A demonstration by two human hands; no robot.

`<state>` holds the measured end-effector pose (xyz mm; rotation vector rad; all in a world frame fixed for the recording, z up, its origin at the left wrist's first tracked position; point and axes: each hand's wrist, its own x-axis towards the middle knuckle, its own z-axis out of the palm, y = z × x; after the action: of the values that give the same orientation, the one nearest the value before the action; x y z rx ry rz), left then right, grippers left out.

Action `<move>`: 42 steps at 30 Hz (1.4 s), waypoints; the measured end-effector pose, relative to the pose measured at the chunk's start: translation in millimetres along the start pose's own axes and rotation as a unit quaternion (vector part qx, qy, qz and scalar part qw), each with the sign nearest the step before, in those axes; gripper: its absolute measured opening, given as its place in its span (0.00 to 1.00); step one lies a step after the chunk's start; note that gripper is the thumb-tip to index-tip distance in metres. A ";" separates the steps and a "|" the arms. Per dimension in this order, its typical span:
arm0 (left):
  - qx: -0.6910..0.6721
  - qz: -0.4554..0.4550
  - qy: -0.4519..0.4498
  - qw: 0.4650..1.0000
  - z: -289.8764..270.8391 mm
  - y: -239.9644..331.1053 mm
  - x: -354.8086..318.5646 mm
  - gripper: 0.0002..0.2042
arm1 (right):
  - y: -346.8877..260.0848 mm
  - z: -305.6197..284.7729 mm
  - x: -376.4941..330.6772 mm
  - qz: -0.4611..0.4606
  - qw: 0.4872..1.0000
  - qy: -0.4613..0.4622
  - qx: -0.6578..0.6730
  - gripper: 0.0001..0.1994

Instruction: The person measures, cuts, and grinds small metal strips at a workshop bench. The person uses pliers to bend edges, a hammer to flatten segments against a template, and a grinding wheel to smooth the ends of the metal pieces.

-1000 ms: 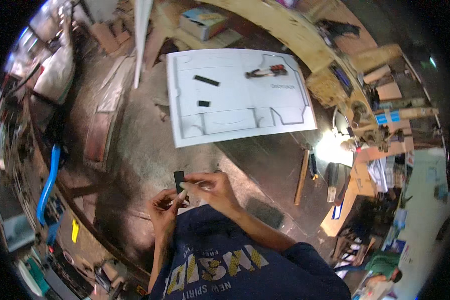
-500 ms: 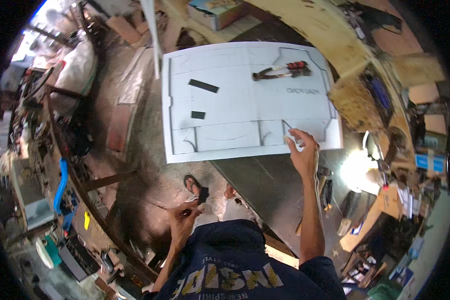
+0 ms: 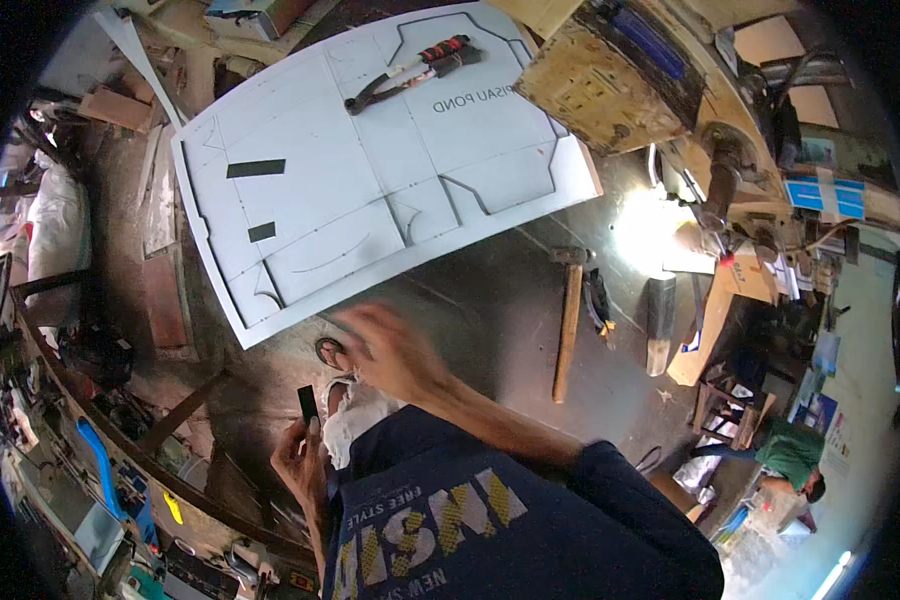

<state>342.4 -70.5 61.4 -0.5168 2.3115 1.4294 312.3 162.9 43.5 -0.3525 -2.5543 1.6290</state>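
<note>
My left hand [image 3: 297, 458] is low near my body, pinching a small black strip [image 3: 308, 402] upright between its fingers. My right hand [image 3: 382, 347], blurred by motion, hovers with fingers spread just below the near edge of a large pale grey sheet [image 3: 370, 170] lying on the floor; it holds nothing. The sheet carries cut outlines, two black strips [image 3: 256, 168] stuck near its left side, and a pair of red-handled pliers [image 3: 410, 68] near its far edge.
A wooden-handled hammer [image 3: 568, 310] lies on the dark floor to the right, next to a bright light patch [image 3: 645, 225]. A wooden workbench [image 3: 610, 75] stands at upper right. Clutter and shelves line the left. Another person in green [image 3: 790, 452] crouches at far right.
My right hand has pulled back from the sheet's right edge toward my body. The left hand stays low, still gripping the black strip. The view has shifted closer to the sheet.
</note>
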 end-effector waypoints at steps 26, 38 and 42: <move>0.243 0.553 -0.208 0.770 201.1 116.1 143.5 0.11 | 80.3 -71.2 -48.3 0.207 0.966 0.056 -0.142 0.11; 0.229 0.546 -0.213 0.777 203.1 115.7 143.5 0.14 | 92.3 -77.5 18.9 0.227 0.952 0.204 0.032 0.08; 0.210 0.539 -0.228 0.783 201.5 118.2 145.4 0.16 | 83.7 -79.1 38.2 0.236 0.954 0.185 0.027 0.09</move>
<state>183.1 144.2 -3.4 1.3419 2.3852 1.0864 303.1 275.8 -0.1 -1.2130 -2.2425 1.5630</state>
